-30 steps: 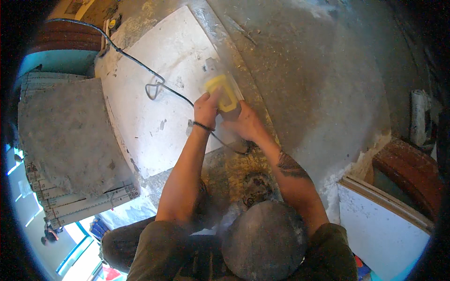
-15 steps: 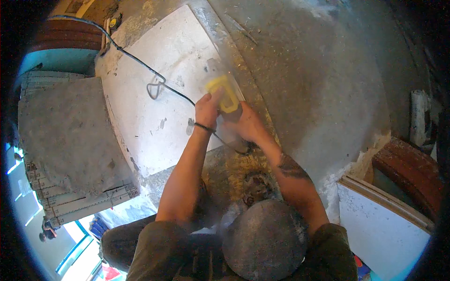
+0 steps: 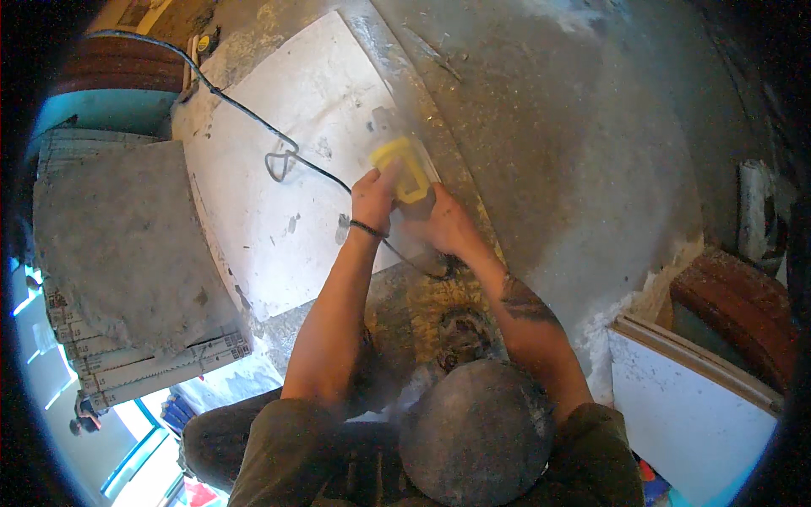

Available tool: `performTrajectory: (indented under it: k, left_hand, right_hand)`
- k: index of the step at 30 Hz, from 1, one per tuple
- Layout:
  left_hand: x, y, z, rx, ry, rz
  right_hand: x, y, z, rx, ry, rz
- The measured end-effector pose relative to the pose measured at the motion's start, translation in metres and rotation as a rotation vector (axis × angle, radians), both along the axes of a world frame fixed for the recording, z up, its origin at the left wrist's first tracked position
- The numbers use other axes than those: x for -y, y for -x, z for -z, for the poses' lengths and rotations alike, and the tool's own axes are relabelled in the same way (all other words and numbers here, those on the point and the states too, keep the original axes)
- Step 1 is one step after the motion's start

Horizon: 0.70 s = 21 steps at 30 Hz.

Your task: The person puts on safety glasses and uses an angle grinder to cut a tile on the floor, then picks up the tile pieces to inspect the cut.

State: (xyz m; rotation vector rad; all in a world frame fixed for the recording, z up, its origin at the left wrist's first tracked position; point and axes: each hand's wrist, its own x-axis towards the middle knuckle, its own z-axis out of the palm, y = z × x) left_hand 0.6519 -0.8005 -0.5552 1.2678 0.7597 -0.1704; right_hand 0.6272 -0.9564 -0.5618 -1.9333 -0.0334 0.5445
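Both my hands grip a yellow corded power tool (image 3: 413, 179) over the right edge of a large white slab (image 3: 253, 241). My left hand (image 3: 372, 201) closes around its left side, a dark band on the wrist. From the right, my right hand (image 3: 445, 221) wraps the tool's near right side; some of its fingers are hidden. Pale dust blurs the tool's far end, so its exact kind and working part cannot be made out. A dark cord (image 3: 247, 110) crosses the slab from the far left, passes by my left wrist and curls below my hands.
On the left is a stack of boxes (image 3: 160, 363) with a grey dusty sheet (image 3: 127, 245) on top. A white panel (image 3: 684, 406) stands at the lower right, near a reddish-brown curved piece (image 3: 739, 313). Dusty concrete floor (image 3: 583, 160) stretches right. A yellow tape measure (image 3: 205, 42) lies far left.
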Motion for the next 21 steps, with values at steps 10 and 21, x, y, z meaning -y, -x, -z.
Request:
performTrajectory:
  k: [10,21]
  left_hand:
    - [-0.007,0.009,0.007,-0.038,-0.078,0.065]
    - [-0.005,0.016,0.0,0.005,-0.057,0.046]
  right_hand:
    - [0.001,0.005,-0.009,-0.052,0.004,-0.015]
    - [0.003,0.007,-0.02,-0.1,-0.145,-0.056]
